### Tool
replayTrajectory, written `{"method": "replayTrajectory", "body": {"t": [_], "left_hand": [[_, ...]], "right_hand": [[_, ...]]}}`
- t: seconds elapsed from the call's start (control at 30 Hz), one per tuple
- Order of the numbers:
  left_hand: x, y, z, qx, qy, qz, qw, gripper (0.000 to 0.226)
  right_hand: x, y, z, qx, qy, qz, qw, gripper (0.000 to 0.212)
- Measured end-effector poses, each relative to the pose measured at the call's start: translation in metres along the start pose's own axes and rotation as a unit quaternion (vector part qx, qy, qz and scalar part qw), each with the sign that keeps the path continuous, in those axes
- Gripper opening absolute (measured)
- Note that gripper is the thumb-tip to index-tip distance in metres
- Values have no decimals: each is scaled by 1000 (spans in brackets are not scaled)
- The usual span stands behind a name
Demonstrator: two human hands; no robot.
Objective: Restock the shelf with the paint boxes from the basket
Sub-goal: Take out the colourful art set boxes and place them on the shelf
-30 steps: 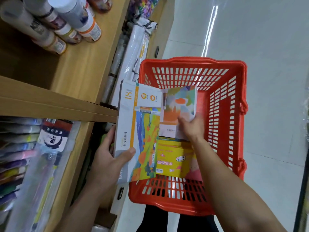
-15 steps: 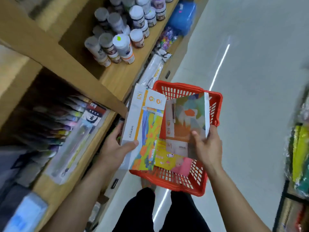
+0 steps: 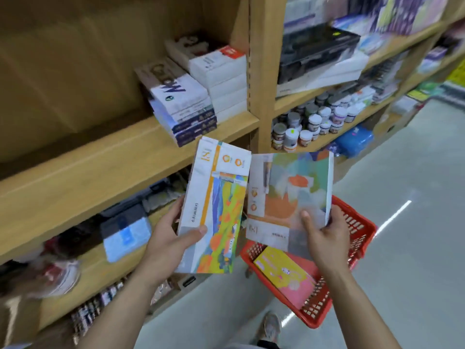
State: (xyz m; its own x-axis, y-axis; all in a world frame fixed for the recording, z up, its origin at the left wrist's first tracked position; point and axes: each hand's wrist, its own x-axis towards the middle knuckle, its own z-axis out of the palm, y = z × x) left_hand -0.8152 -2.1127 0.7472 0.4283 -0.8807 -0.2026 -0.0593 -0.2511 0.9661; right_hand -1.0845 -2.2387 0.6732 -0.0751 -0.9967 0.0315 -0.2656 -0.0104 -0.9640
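A: Checking head view. Left hand clamped on tall paint box, thumb across its lower front, fingers behind. Box upright, slightly tilted, white with orange stripe and a bright painted panel

B: Right?

A: Right hand clamped on second paint box, thumb on the front, fingers round the right edge. Pastel artwork, orange shapes. The two boxes sit side by side, inner edges touching or nearly so; can't tell which

B: Where relative to shelf?

A: Both in the air in front of the wooden shelf, top of the left one near the board's front edge. On that board: stack of boxes, blue-and-white, with a white stack just beside it. Board to their left is bare

B: Basket?

A: Red basket on the floor, below and right of the hands. Yellow-pink box lying in it. Small paint jars on a shelf further right. View is motion-blurred, labels unreadable
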Motion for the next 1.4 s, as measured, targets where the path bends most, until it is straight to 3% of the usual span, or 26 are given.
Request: {"method": "replayTrajectory", "body": {"t": [0.17, 0.37, 0.63, 0.73, 0.87, 0.93, 1.03, 1.07, 1.1, 1.27, 1.4], "left_hand": [[-49, 21, -87, -3, 65, 49, 997, 62], [-29, 41, -168, -41, 121, 44, 991, 38], [44, 59, -184, -119, 125, -27, 985, 16], [69, 67, -176, -84, 156, -49, 983, 21], [89, 73, -163, 2, 182, -53, 982, 7], [86, 64, -164, -13, 169, -31, 985, 17], [60, 30, -169, -38, 85, 71, 993, 80], [50, 20, -169, -30, 50, 91, 994, 89], [45, 11, -168, -15, 34, 95, 995, 92], [66, 21, -157, 174, 137, 77, 972, 112], [98, 36, -138, 301, 172, 83, 934, 105]], "right_hand": [[-50, -47, 37, 22, -19, -44, 999, 17], [-92, -92, 74, 0, -21, -67, 998, 14], [-83, -125, 95, 11, -41, -92, 995, 19], [-68, -132, 102, 18, -43, -86, 995, 24], [-48, -134, 106, 14, -48, -83, 995, 33], [-39, -129, 105, 9, -51, -90, 995, 22], [-33, -123, 102, 12, -52, -97, 994, 10], [-32, -122, 101, 13, -54, -96, 994, 10], [-32, -121, 101, 13, -58, -95, 994, 10], [-37, -119, 96, 15, -58, -84, 995, 9], [-38, -117, 85, 20, -54, -68, 996, 9]]}}
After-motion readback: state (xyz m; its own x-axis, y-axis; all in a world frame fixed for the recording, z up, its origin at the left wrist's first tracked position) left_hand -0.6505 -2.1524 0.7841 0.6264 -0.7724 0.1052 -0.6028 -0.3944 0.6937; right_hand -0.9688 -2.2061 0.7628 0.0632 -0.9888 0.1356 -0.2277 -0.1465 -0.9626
